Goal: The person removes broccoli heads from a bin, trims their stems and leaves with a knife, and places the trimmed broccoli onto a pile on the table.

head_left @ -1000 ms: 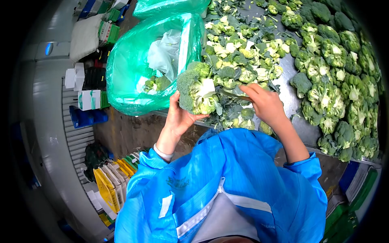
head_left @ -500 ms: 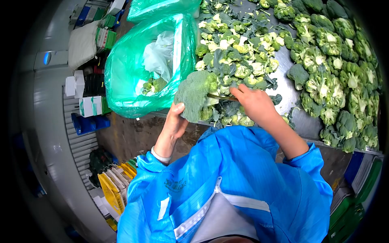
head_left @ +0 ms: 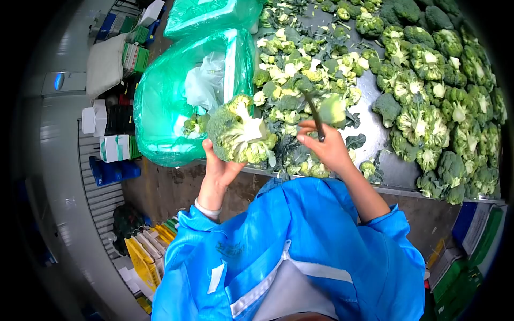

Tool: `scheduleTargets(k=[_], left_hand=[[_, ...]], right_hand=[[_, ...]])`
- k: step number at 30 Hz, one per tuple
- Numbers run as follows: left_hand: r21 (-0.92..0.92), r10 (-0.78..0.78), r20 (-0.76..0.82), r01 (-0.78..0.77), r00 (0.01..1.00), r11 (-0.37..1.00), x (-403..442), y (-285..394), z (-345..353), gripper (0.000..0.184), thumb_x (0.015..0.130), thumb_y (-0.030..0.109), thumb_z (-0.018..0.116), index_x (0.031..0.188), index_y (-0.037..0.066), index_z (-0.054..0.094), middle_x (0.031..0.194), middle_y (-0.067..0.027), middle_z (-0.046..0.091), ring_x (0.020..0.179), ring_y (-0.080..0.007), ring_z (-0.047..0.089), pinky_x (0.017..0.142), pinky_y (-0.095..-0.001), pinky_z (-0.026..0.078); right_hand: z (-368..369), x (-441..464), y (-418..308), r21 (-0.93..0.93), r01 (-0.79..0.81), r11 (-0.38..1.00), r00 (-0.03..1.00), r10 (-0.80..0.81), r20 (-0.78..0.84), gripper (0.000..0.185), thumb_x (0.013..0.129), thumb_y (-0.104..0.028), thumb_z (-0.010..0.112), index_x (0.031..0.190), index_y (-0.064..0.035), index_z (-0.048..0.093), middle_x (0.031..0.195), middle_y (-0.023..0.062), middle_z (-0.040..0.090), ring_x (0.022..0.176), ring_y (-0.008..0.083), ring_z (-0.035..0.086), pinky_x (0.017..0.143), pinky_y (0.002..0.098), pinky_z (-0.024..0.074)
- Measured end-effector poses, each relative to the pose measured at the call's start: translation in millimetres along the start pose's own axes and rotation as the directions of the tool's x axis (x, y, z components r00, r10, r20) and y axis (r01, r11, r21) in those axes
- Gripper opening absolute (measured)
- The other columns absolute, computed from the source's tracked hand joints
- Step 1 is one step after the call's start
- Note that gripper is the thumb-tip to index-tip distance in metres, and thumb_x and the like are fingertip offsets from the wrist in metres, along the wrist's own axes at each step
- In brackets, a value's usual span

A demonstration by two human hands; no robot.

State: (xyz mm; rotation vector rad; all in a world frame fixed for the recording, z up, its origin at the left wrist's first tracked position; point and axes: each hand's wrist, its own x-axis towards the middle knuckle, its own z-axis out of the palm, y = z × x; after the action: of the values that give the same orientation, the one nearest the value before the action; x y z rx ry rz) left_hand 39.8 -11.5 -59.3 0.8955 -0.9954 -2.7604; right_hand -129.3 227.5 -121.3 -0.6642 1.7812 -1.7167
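The left hand point(head_left: 217, 172) sets its thumb against the near left side of the broccoli point(head_left: 235, 135); its other fingers go underneath, mostly hidden, so I cannot tell how far apart they are. The right hand point(head_left: 327, 148) has its fingers curled about the handle of the knife point(head_left: 316, 113), though their exact pinch is partly hidden.

The knife has just come away from the broccoli, and its blade now points up and away, well clear of the stem. The broccoli has also turned: its pale, flat-cut stem faces the wearer, where a moment ago the green crown did. That leaves the cut end open to view and the head borne by the left hand alone.

A blurred green piece point(head_left: 333, 109) now shows just beside the blade; I cannot tell whether it touches the knife or is falling.

The broccoli is held up by the near left corner of the table point(head_left: 368, 113), between the green bag point(head_left: 147, 107) and the trimmings point(head_left: 289, 69). The bag, beside the table's left edge, holds a thin clear bag point(head_left: 203, 85) and a few florets point(head_left: 194, 124). Uncut-looking heads point(head_left: 428, 120) crowd the table's right side, out to its near right corner.
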Motion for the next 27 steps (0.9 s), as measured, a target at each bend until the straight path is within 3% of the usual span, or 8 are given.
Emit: scheduleTargets(k=[2,4,8,10,13,18,22,27], left_hand=[[-0.032,0.019,0.058,-0.017,0.998,0.999,9,-8,12,0.083,0.08,0.064,0.059,0.144,0.013,0.043,0.139,-0.0089,0.053,0.124,-0.0287,0.053,0.098,-0.0497,0.048],[0.076,-0.004,-0.009,0.004,1.0,0.997,15,-13,27,0.09,0.078,0.07,0.06,0.146,0.014,0.041,0.144,-0.0086,0.049,0.128,-0.0292,0.05,0.101,-0.0502,0.046],[0.291,-0.151,0.09,0.119,0.984,0.949,29,-39,53,0.08,0.09,0.069,0.045,0.147,0.013,0.039,0.145,-0.0094,0.047,0.129,-0.029,0.049,0.09,-0.0526,0.053],[0.233,-0.223,0.238,0.167,0.945,0.958,37,-43,57,0.077,0.095,0.068,0.036,0.149,0.012,0.037,0.145,-0.0106,0.045,0.127,-0.029,0.051,0.086,-0.0534,0.055],[0.501,-0.061,0.083,0.011,0.995,0.865,46,-39,67,0.064,0.1,0.045,0.05,0.15,0.009,0.034,0.144,-0.0123,0.046,0.111,-0.0252,0.059,0.087,-0.0454,0.056],[0.518,0.015,-0.006,-0.01,1.0,0.856,60,-22,73,0.044,0.097,0.025,0.057,0.136,0.004,0.05,0.127,-0.012,0.06,0.103,-0.0201,0.062,0.082,-0.0335,0.057],[0.453,-0.036,0.0,0.032,0.999,0.891,73,-38,70,0.037,0.096,0.022,0.059,0.128,0.004,0.053,0.12,-0.0123,0.063,0.098,-0.0196,0.064,0.078,-0.0314,0.057],[0.454,-0.052,-0.002,0.047,0.999,0.89,82,-42,82,0.034,0.096,0.02,0.061,0.125,0.004,0.055,0.117,-0.0112,0.064,0.096,-0.0188,0.065,0.077,-0.0306,0.057]], right_hand=[[10,7,-14,0.311,-0.046,0.949,0.997,0.061,-0.039,0.047,0.085,-0.025,0.078,0.123,-0.0025,0.062,0.101,0.0022,0.07,0.087,0.0101,0.063,0.077,0.0277,0.0507],[14,11,-28,0.28,0.007,0.96,1.0,-0.005,-0.008,0.057,0.078,-0.017,0.083,0.129,-0.0055,0.059,0.116,0.0024,0.066,0.067,0.0022,0.047,0.057,0.0194,0.0407],[9,18,-22,-0.047,0.312,0.949,0.948,-0.314,-0.044,0.058,0.074,-0.02,0.087,0.122,-0.001,0.062,0.102,0.0047,0.066,0.083,0.014,0.062,0.069,0.0269,0.0504],[-14,13,-19,0.063,0.033,0.997,0.999,-0.031,-0.04,0.056,0.075,-0.019,0.087,0.121,0.0005,0.062,0.097,0.0056,0.069,0.084,0.0132,0.063,0.072,0.0285,0.0519],[-75,5,-33,0.165,-0.268,0.949,0.928,0.3,-0.222,0.055,0.075,-0.019,0.086,0.122,-0.0003,0.063,0.091,0.0076,0.071,0.077,0.0112,0.065,0.072,0.0274,0.0527],[-212,5,-78,-0.101,-0.33,0.939,0.586,0.119,-0.801,0.051,0.079,-0.028,0.083,0.116,0.0002,0.064,0.1,0.0148,0.07,0.077,0.0184,0.07,0.061,0.032,0.057],[-303,9,-69,-0.749,-0.421,0.512,0.633,-0.426,-0.647,0.055,0.08,-0.031,0.08,0.121,0.0026,0.064,0.113,0.0219,0.068,0.095,0.0341,0.069,0.081,0.0419,0.0552],[-317,16,-51,-0.615,-0.478,0.627,0.68,-0.179,-0.711,0.052,0.078,-0.024,0.081,0.121,-0.0026,0.064,0.104,0.018,0.071,0.095,0.0311,0.069,0.081,0.0385,0.0537]])
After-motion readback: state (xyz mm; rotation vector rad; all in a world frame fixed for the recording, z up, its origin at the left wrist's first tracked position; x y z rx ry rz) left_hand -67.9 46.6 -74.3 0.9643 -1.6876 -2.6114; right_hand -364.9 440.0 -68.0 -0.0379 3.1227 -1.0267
